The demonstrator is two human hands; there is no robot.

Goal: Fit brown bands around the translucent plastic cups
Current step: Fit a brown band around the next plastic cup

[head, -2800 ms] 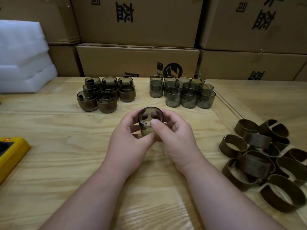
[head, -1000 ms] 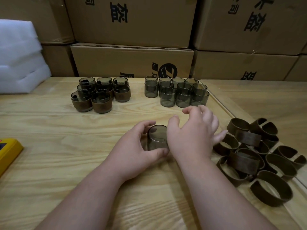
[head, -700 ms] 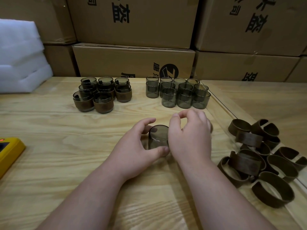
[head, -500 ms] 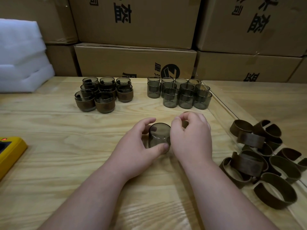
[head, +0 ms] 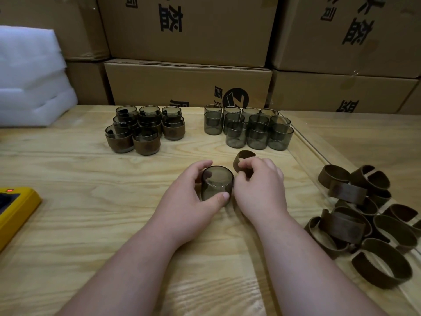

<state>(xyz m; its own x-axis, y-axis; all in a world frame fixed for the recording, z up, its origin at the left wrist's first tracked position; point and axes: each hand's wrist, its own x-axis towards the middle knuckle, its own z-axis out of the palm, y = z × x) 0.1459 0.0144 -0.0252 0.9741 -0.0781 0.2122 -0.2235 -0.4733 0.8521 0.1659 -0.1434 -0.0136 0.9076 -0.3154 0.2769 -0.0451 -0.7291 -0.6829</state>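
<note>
Translucent cup (head: 217,182) sits on the worktop (head: 68,201), gripped by the left hand (head: 193,197); the right hand (head: 259,185) pinches a brown band (head: 242,159) just beside it. About eight banded cups (head: 145,128) look finished; bare cups (head: 248,128) and loose bands (head: 369,224) remain.

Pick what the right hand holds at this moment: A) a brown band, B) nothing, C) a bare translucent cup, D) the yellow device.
A: the right hand pinches a brown band just beyond the cup, which the left hand grips.
</note>
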